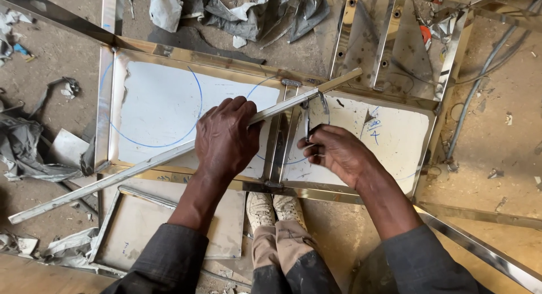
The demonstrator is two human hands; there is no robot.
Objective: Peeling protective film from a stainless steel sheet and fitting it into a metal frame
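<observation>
Fingers [240, 110] of the left hand [226, 138] are curling down over a long steel strip [169, 155], closing around it from above and pressing it against the polished metal frame [107, 102] beneath. That strip is running as a diagonal from the lower left of the dusty floor [502, 136] up to the right, crossing the frame's top rail near the upper middle of the view. Over on the other side, the right hand [333, 150] is bunching its fingers tightly around a small dark metal tool [309, 116], which is standing roughly upright with its upper end touching the strip; whether it is a scriber or a small clamp I cannot tell. Both hands are working just beside the pair of narrow upright bars [279, 141] that are dividing the frame into two white panels [158, 105], each marked with blue drawn curves. Below the frame, the person's worn pale shoes [274, 206] are resting close together, with a flat beige sheet [147, 223] lying just to their left. Crumpled grey wrapping [265, 11] is lying above the frame, and a second shiny frame [395, 40] is sitting at the upper right, near a grey cable [480, 82].
</observation>
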